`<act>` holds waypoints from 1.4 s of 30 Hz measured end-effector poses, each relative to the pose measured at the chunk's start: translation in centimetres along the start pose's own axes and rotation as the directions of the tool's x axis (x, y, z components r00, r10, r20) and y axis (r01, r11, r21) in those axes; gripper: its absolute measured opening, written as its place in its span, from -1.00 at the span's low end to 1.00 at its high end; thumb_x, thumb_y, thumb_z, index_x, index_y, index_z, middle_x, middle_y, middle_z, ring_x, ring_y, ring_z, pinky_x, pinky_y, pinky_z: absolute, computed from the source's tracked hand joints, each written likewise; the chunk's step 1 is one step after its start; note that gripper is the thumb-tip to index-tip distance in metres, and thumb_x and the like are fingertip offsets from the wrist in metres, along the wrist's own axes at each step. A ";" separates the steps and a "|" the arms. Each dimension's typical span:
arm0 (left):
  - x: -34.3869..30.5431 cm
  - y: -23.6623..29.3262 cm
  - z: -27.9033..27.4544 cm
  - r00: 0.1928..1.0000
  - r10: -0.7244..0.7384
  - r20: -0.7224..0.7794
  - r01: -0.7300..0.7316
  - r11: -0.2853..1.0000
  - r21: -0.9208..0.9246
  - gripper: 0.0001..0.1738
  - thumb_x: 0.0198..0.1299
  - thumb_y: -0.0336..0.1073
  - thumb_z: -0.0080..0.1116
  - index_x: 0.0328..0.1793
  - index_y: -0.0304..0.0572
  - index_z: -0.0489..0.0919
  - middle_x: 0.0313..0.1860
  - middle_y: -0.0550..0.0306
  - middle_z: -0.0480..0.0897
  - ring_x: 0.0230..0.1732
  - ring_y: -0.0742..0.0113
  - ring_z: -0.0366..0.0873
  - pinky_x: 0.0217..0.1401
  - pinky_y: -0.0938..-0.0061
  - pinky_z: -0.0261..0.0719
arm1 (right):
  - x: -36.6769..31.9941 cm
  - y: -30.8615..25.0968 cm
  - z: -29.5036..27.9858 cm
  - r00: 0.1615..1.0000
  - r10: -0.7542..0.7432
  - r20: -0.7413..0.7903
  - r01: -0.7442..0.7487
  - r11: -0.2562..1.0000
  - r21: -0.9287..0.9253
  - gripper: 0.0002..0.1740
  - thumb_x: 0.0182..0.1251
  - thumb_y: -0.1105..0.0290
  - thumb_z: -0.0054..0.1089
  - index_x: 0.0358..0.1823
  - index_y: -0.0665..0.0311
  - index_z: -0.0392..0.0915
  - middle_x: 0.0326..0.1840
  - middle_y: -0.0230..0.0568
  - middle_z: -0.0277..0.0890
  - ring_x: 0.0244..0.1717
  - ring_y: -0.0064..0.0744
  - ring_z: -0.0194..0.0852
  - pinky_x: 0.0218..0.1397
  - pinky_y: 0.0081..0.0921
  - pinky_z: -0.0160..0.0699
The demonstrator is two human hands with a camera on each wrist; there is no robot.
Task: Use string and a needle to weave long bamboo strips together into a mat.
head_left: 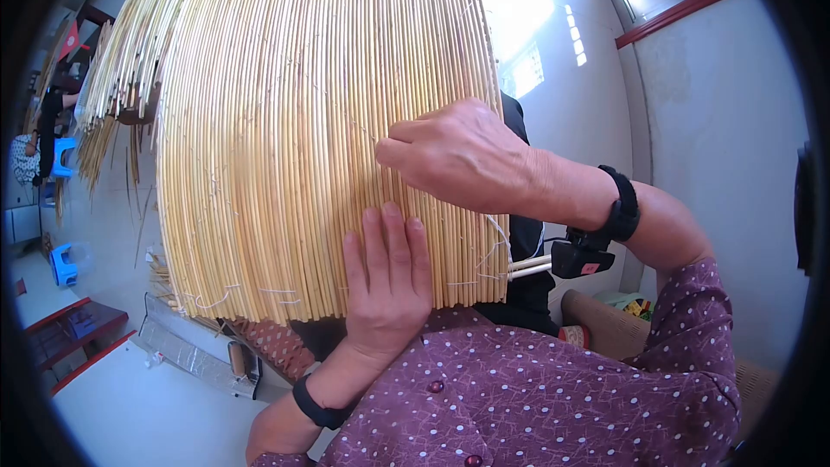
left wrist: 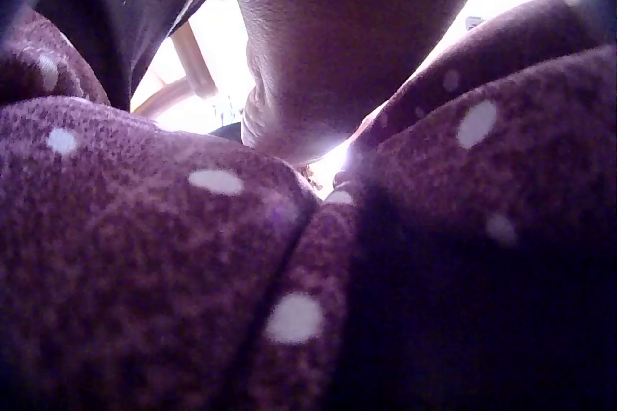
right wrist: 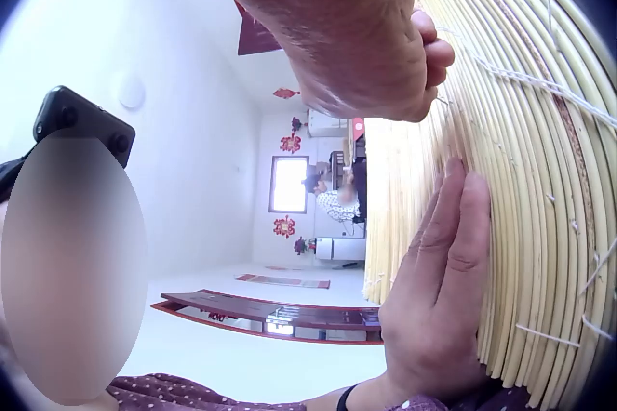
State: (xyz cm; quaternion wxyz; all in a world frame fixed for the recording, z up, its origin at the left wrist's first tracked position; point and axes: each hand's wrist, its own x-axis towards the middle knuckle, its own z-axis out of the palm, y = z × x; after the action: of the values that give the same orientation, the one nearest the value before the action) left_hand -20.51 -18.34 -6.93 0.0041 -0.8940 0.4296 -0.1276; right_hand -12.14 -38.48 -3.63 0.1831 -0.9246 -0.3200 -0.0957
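Observation:
A large mat of straight yellow reeds [head_left: 285, 164], bound with thin stitches, leans up in front of the person. The left hand [head_left: 387, 285] lies against its lower edge, fingers straight and pointing up. Just above it, the right hand [head_left: 462, 156] has its fingers curled close over the reeds. A thin thread runs across the reeds to its fingertips, which seem to pinch it; the pinched part is hidden. In the right wrist view, white threads [right wrist: 549, 88] cross the mat beside both hands. The left wrist view shows mostly the spotted purple shirt [left wrist: 145, 238] and a dark forearm.
Another reed bundle [head_left: 143, 43] with loose ends stands behind the mat's left side. Blue stools [head_left: 63, 265] and a seated person [head_left: 35, 151] are farther left. A white wall [head_left: 718, 121] rises on the right. Two pale sticks [head_left: 529, 268] protrude by the mat's lower right corner.

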 end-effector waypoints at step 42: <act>0.5 -0.5 -1.4 1.000 -0.012 -0.006 0.012 0.999 -0.047 -0.51 0.34 -0.43 -0.09 0.36 -0.53 0.44 0.37 -0.41 0.47 0.42 -0.29 0.42 0.45 -0.06 0.39 | -9.7 4.1 -4.7 0.862 0.471 -0.188 -0.447 0.881 0.154 -0.67 0.29 0.38 0.34 0.06 0.29 0.60 -0.07 -0.20 0.64 -0.09 -0.33 0.62 -0.01 -0.42 0.62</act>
State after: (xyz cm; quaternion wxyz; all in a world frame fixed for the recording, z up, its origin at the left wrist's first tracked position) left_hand -20.15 -18.24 -5.42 -0.0188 -0.8959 0.4272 -0.1202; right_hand -17.42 -48.75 -3.36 0.2832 -0.9468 -0.0729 -0.1340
